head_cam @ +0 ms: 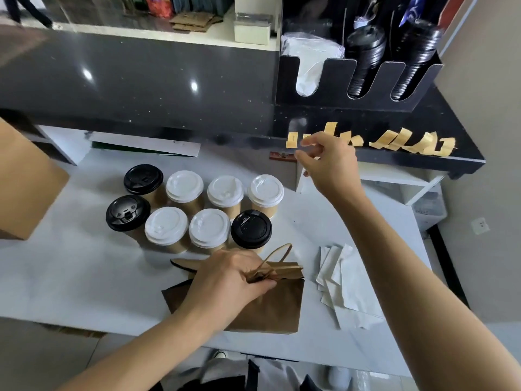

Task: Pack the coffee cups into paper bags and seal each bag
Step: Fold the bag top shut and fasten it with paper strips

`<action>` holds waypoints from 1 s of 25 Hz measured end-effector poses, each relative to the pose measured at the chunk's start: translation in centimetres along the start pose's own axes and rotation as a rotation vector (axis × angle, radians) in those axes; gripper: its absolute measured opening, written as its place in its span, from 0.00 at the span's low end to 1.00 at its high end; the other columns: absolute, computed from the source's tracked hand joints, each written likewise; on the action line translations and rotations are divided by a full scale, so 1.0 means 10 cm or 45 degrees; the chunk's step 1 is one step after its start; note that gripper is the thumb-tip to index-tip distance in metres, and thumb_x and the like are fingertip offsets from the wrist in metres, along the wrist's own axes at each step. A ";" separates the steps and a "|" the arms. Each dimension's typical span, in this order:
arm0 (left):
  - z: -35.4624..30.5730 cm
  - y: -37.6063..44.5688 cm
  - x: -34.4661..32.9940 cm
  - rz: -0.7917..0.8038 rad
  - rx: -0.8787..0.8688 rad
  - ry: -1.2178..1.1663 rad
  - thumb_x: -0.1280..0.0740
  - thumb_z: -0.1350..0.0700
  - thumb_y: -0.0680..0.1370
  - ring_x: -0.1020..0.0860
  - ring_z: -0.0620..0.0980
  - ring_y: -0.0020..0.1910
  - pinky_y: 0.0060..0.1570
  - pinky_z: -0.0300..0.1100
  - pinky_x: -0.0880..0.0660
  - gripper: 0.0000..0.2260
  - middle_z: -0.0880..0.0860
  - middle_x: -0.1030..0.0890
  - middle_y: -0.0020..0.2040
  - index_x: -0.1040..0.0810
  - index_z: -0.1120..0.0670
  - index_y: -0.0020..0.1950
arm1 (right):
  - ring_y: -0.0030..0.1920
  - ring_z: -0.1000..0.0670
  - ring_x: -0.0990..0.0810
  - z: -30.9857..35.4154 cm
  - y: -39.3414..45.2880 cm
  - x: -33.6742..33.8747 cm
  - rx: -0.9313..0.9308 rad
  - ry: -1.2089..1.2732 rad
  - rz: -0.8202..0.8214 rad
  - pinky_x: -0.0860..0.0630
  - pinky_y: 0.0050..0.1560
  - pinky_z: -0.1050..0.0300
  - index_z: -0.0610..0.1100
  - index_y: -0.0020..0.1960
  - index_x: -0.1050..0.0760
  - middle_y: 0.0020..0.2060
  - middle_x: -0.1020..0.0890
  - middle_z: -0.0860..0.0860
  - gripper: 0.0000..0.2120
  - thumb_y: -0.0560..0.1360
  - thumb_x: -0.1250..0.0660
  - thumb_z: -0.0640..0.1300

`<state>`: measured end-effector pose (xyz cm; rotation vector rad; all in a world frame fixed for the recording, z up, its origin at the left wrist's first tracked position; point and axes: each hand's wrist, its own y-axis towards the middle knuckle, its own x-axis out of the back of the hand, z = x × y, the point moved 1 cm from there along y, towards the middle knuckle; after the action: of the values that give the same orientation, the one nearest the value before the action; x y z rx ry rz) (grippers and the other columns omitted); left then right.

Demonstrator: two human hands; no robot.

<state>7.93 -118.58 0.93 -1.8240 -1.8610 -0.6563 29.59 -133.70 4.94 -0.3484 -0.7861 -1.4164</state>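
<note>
down on the white table (84, 277) the left hand (228, 277) grips the folded top of a brown bag (270, 306), fingers curled round the fold and the twine handles (277, 256), thumb underneath. the bag lies near the table's front edge, its top toward the cups, one handle loop sticking up past the knuckles.

just behind the bag stand eight lidded cups in two rows, touching or nearly so. back row: one black lid (143, 179), then three white lids (225, 191). front row: a black lid (127, 213), two white lids (166, 225), and a black lid (251, 229) nearest the bag.

the right hand (329, 162) is raised at the edge of the black shelf (423, 162), thumb and forefinger narrow, pinched close at a yellow sticker (291, 140) on the shelf's front lip; whether they actually hold it i cannot tell. the other fingers hang loosely curled. more yellow stickers (408, 142) sit in a row along that lip to the right.

right of the bag lies a loose pile of white paper (346, 286). on top of the shelf a black holder (315, 88) keeps stacked black lids (366, 60) and something white in plastic. another brown bag (25, 182) shows at the left edge of the frame.
</note>
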 end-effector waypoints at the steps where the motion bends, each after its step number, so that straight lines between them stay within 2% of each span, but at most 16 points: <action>1: 0.01 0.01 0.01 -0.009 -0.004 -0.005 0.21 0.52 0.72 0.20 0.45 0.40 0.41 0.49 0.25 0.07 0.43 0.19 0.37 0.16 0.49 0.37 | 0.43 0.49 0.15 0.03 0.08 -0.07 -0.019 -0.039 0.006 0.17 0.51 0.48 0.48 0.59 0.19 0.43 0.14 0.52 0.11 0.78 0.29 0.49; 4: 0.05 0.03 0.04 -0.046 0.000 -0.021 0.21 0.52 0.72 0.19 0.45 0.41 0.42 0.50 0.24 0.05 0.43 0.17 0.39 0.14 0.48 0.39 | 0.50 0.44 0.15 0.07 0.19 -0.23 -0.080 -0.138 0.028 0.19 0.55 0.45 0.48 0.64 0.22 0.48 0.13 0.49 0.15 0.79 0.31 0.48; 7: 0.07 0.06 0.07 -0.063 -0.015 -0.018 0.21 0.51 0.72 0.19 0.44 0.41 0.42 0.48 0.23 0.04 0.42 0.17 0.40 0.14 0.48 0.40 | 0.51 0.41 0.16 0.08 0.23 -0.30 -0.105 -0.237 0.027 0.19 0.54 0.45 0.46 0.62 0.21 0.51 0.14 0.47 0.12 0.79 0.32 0.46; 12: 0.09 0.08 0.08 -0.045 -0.062 0.067 0.21 0.49 0.71 0.20 0.42 0.41 0.46 0.41 0.27 0.06 0.41 0.17 0.40 0.15 0.49 0.38 | 0.48 0.41 0.18 0.06 0.25 -0.25 -0.010 -0.397 -0.018 0.19 0.48 0.48 0.44 0.57 0.20 0.48 0.14 0.46 0.08 0.79 0.34 0.42; 17: 0.08 0.08 0.07 -0.017 -0.026 0.036 0.22 0.49 0.72 0.19 0.41 0.42 0.44 0.44 0.24 0.06 0.41 0.17 0.40 0.15 0.49 0.39 | 0.42 0.42 0.22 0.07 0.28 -0.17 0.139 -0.419 -0.080 0.28 0.39 0.53 0.43 0.51 0.19 0.44 0.16 0.46 0.07 0.79 0.36 0.40; 20: 0.07 0.08 0.06 -0.018 -0.029 0.039 0.22 0.49 0.72 0.19 0.41 0.42 0.45 0.46 0.23 0.06 0.41 0.17 0.41 0.15 0.49 0.39 | 0.41 0.42 0.24 0.11 0.27 -0.07 0.242 -0.395 -0.134 0.32 0.37 0.53 0.43 0.48 0.23 0.41 0.21 0.49 0.03 0.76 0.35 0.40; 22: 0.08 0.09 0.05 -0.020 -0.016 0.020 0.21 0.50 0.71 0.19 0.42 0.42 0.44 0.47 0.23 0.06 0.42 0.17 0.41 0.15 0.50 0.39 | 0.41 0.43 0.23 0.16 0.24 0.01 0.304 -0.346 -0.154 0.29 0.36 0.51 0.42 0.46 0.23 0.42 0.24 0.50 0.01 0.75 0.33 0.40; 25: 0.09 0.08 0.04 -0.017 0.002 0.003 0.21 0.50 0.71 0.19 0.44 0.41 0.43 0.48 0.23 0.05 0.42 0.17 0.40 0.14 0.49 0.40 | 0.44 0.43 0.21 0.17 0.07 0.09 0.336 -0.332 -0.047 0.22 0.41 0.47 0.43 0.48 0.20 0.48 0.23 0.48 0.04 0.76 0.30 0.43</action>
<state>8.76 -117.66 0.50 -1.8108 -1.8734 -0.6611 29.71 -133.14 6.89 -0.3179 -1.1839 -1.2959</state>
